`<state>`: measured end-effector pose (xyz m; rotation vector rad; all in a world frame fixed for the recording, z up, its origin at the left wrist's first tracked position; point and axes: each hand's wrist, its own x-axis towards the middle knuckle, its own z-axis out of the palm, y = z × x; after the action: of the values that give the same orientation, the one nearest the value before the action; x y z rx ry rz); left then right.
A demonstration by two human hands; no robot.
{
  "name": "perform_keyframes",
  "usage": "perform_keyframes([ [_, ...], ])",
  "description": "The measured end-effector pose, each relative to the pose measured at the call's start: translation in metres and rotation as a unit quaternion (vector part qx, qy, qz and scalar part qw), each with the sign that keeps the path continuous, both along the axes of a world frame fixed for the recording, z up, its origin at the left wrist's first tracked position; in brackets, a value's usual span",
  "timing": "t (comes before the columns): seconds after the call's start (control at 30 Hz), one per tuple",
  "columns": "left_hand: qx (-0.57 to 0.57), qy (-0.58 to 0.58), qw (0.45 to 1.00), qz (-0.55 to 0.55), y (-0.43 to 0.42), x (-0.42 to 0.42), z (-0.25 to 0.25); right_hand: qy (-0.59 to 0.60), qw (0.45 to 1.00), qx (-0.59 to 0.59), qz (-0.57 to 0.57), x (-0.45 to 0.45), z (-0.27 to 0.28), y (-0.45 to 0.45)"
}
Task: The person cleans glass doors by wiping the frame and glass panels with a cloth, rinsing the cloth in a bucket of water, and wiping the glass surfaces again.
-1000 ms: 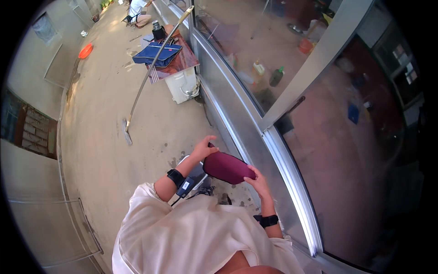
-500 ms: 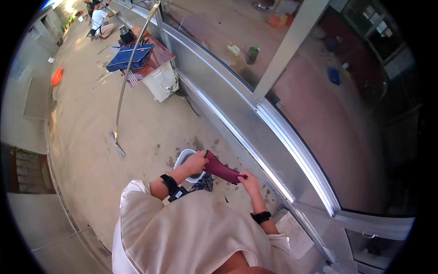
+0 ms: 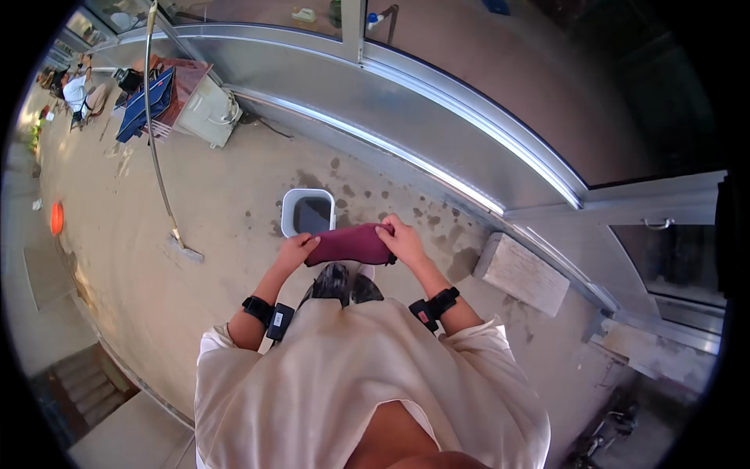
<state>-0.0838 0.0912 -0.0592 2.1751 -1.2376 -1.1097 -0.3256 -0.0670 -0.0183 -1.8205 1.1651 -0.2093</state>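
Fingers (image 3: 314,241): in the head view, those of the left hand (image 3: 298,249) are closed on one end of the cloth (image 3: 350,245), and those of the right hand (image 3: 404,241) pinch the other.
Cloth: maroon with a dark edging, stretched between the hands at the middle of the view, in front of the body.
Cloth's long axis: close to level, from just under 9 o'clock to just over 3; the right-hand end points to 3 and sits slightly higher.
Change: half a second ago the cloth slanted from 10 o'clock down to 4; it has since swung nearly level. The left hand then covered much of the bucket (image 3: 287,213), which now shows more fully.
Bucket: pale, with dark contents, at 10 o'clock from the cloth, its near side partly hidden.
Floor (image 3: 226,289): dull tan, with dark wet spots around the bucket and towards 2 o'clock.
Block (image 3: 522,273): pale, between 3 and 4 o'clock.
Squeegee (image 3: 186,248): head on the floor at 9 o'clock, long handle rising towards 11.
Basin (image 3: 57,218): orange, farther off at 9.
Table (image 3: 191,79): between 10 and 11 o'clock, bearing a blue bag (image 3: 150,105).
Person (image 3: 76,95): low down, well apart at 10.
Window (image 3: 500,94): metal-framed, between 1 and 2.
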Motion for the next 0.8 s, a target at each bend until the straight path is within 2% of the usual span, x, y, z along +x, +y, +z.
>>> perform_keyframes([
  [0.07, 0.005, 0.201, 0.968, 0.148, 0.0, -0.011, 0.017, 0.0, 0.998, -0.056, -0.026, 0.017, 0.011, 0.011],
  [0.1, 0.013, 0.296, 0.928, 0.224, 0.003, -0.013, 0.024, -0.022, 0.996, -0.071, -0.052, 0.028, 0.013, 0.022],
  [0.17, 0.001, 0.376, 0.891, 0.254, 0.011, -0.009, 0.024, -0.095, 0.994, -0.024, -0.054, 0.059, 0.022, 0.047],
  [0.23, 0.007, 0.487, 0.815, 0.315, 0.014, -0.001, 0.054, -0.184, 0.973, -0.141, 0.015, 0.093, 0.018, 0.076],
  [0.3, -0.033, 0.537, 0.778, 0.326, 0.03, 0.021, 0.054, -0.192, 0.968, -0.094, 0.134, 0.126, 0.019, 0.109],
  [0.33, -0.087, 0.48, 0.804, 0.34, 0.042, 0.032, 0.049, -0.195, 0.965, -0.101, 0.14, 0.142, 0.018, 0.114],
  [0.37, -0.093, 0.479, 0.804, 0.34, 0.058, 0.047, 0.045, -0.212, 0.959, -0.05, 0.181, 0.158, 0.016, 0.121],
  [0.4, -0.112, 0.428, 0.818, 0.368, 0.073, 0.063, 0.048, -0.226, 0.949, 0.003, 0.22, 0.174, 0.016, 0.128],
  [0.43, -0.128, 0.374, 0.829, 0.396, 0.088, 0.078, 0.05, -0.218, 0.958, 0.056, 0.18, 0.189, 0.017, 0.131],
  [0.5, -0.143, 0.345, 0.819, 0.436, 0.123, 0.108, 0.046, -0.209, 0.972, 0.048, 0.1, 0.225, -0.002, 0.142],
  [0.53, -0.194, 0.28, 0.849, 0.405, 0.14, 0.128, 0.037, -0.204, 0.968, 0.113, 0.094, 0.246, -0.022, 0.149],
  [0.57, -0.246, 0.208, 0.87, 0.373, 0.157, 0.149, 0.029, -0.198, 0.96, 0.175, 0.093, 0.266, -0.036, 0.158],
  [0.6, -0.302, -0.087, 0.901, 0.299, 0.171, 0.168, 0.023, -0.144, 0.926, 0.34, 0.075, 0.298, -0.033, 0.169],
  [0.63, -0.28, -0.087, 0.908, 0.3, 0.18, 0.187, 0.041, -0.146, 0.899, 0.411, 0.052, 0.325, -0.04, 0.188],
  [0.67, -0.23, -0.016, 0.921, 0.313, 0.187, 0.197, 0.066, -0.164, 0.87, 0.465, 0.028, 0.347, -0.039, 0.203],
  [0.7, -0.214, -0.007, 0.942, 0.259, 0.194, 0.21, 0.071, -0.183, 0.835, 0.519, -0.001, 0.367, -0.038, 0.219],
  [0.77, -0.193, -0.022, 0.971, 0.139, 0.202, 0.229, 0.078, -0.273, 0.711, 0.648, 0.012, 0.399, -0.072, 0.238],
  [0.8, -0.183, -0.039, 0.979, 0.077, 0.205, 0.237, 0.082, -0.305, 0.766, 0.564, 0.046, 0.402, -0.057, 0.245],
])
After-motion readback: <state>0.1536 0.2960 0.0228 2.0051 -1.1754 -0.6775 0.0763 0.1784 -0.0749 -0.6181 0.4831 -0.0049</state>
